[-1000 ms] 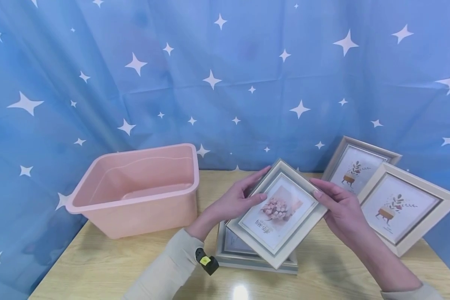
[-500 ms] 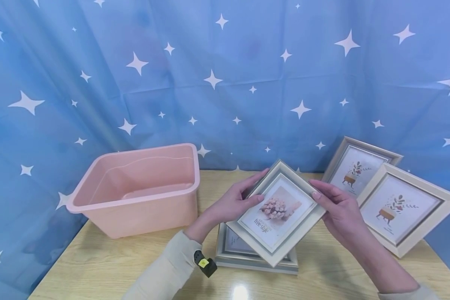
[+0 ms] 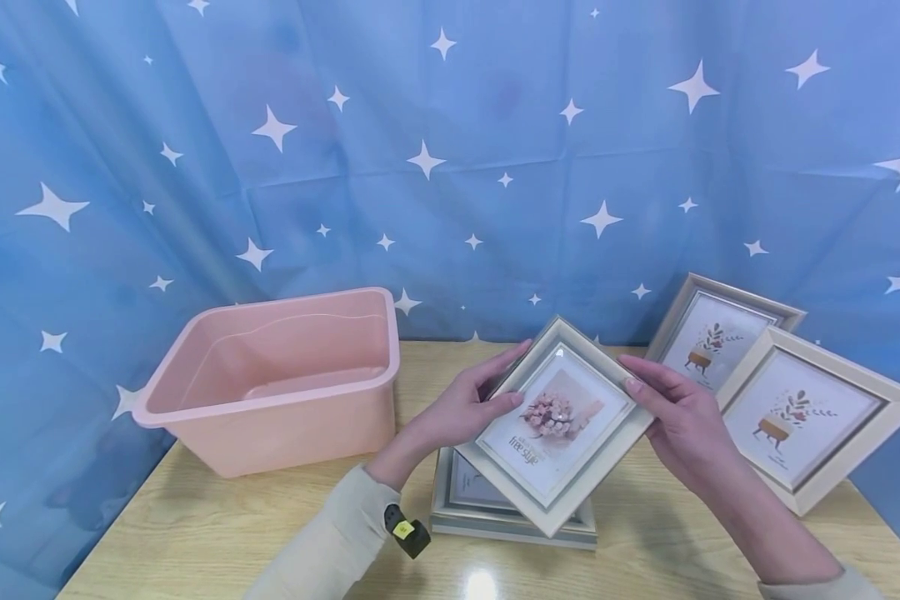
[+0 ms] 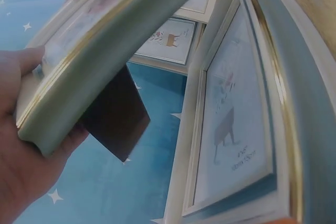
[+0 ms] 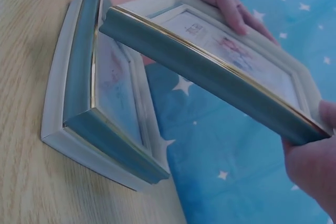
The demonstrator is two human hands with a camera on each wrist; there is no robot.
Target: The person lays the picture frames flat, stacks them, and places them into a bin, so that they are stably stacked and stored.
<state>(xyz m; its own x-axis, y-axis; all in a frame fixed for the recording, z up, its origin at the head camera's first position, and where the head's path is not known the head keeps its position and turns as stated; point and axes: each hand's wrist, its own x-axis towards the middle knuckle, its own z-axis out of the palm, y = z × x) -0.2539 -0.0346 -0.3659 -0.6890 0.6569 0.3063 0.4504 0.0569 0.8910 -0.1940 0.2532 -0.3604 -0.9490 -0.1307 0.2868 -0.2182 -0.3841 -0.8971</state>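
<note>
Both hands hold one picture frame (image 3: 558, 425) tilted above the table, its flower print facing up. The left hand (image 3: 468, 406) grips its upper left edge, thumb on the front. At the right corner, the right hand (image 3: 682, 417) pinches the border between thumb and fingers. A dark stand flap (image 4: 118, 114) sticks out from behind the held frame in the left wrist view. Below it lies a stack of picture frames (image 3: 513, 527), partly covered by the held one; the right wrist view shows two layers, the upper frame (image 5: 118, 82) with a blue-grey side.
At the left stands a pink plastic bin (image 3: 285, 425). Two picture frames with plant prints stand at the right, the nearer frame (image 3: 795, 417) overlapping the farther frame (image 3: 708, 333). A blue star-patterned curtain (image 3: 450, 167) hangs behind the wooden table (image 3: 217, 533).
The held picture frame has tilted very slightly, and a small glare now shows on its glass. The left hand has shifted a little to the left. Everything else stays in place.
</note>
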